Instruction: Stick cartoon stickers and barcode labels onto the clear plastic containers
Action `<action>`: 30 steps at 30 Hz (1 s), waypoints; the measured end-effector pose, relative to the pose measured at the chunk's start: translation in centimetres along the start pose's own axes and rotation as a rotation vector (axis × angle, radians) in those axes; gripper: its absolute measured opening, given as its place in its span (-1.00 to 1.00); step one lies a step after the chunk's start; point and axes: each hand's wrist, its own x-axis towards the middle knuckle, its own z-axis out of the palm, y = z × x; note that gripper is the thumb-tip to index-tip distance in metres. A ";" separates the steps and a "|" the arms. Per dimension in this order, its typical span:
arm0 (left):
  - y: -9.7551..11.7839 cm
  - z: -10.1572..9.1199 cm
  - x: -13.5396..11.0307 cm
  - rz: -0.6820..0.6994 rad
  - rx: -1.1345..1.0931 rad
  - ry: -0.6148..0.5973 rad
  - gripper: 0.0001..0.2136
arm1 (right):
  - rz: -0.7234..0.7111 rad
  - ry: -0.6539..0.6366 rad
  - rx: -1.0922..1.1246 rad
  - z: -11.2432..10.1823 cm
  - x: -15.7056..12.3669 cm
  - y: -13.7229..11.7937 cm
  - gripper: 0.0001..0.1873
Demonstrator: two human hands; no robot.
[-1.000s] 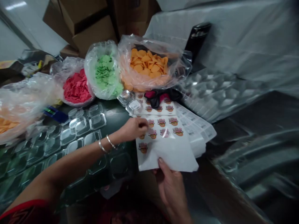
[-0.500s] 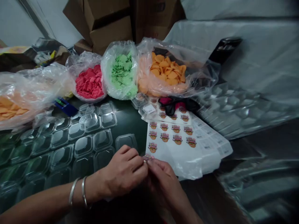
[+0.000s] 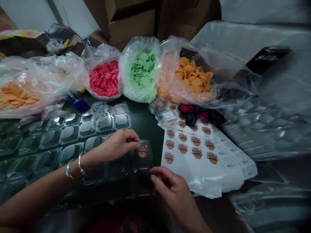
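Note:
My left hand [image 3: 123, 143], with two silver bangles on its wrist, pinches the upper left edge of a round burger-picture sticker [image 3: 142, 152]. The sticker lies against the upper half of a clear plastic container [image 3: 148, 159]. At the right edge of this container's lower half, my right hand [image 3: 173, 189] has its thumb and forefinger close together on the rim. Right of the hands lies a white sheet of stickers [image 3: 178, 171] with rows of the same burger picture. Several clear plastic containers [image 3: 70, 136] stand in rows to the left.
Along the back are plastic bags of red pieces [image 3: 104, 79], green pieces [image 3: 143, 69] and orange pieces [image 3: 194, 76]. Another bag of orange pieces [image 3: 17, 95] is at left. A dark blue object [image 3: 77, 102] and a black-and-pink item [image 3: 201, 115] lie in front. Cardboard boxes [image 3: 132, 27] stand behind.
My hands have moved apart. The left carried the sticker up and left to the container; the right now touches the container's near part. The view has shifted left.

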 end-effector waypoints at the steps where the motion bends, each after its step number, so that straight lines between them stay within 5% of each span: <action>1: -0.6 -0.3 0.3 0.013 0.032 0.001 -0.87 | -0.105 0.096 -0.095 0.0 -0.3 0.4 -0.76; 4: -1.9 -0.8 0.9 0.052 0.140 -0.022 -0.85 | -0.392 0.258 -0.286 0.0 -1.0 1.3 -0.86; 8: -2.3 -0.6 1.4 0.045 0.202 -0.009 -0.80 | -0.539 0.278 -0.421 0.1 -1.1 2.0 -0.87; 21: -2.7 -0.1 1.8 0.015 0.225 -0.047 -0.76 | -0.695 0.234 -0.556 0.9 0.1 1.6 -0.87; 30: -2.3 0.4 1.3 0.024 0.352 -0.029 -0.79 | -0.701 0.043 -0.754 2.1 3.7 0.4 -0.55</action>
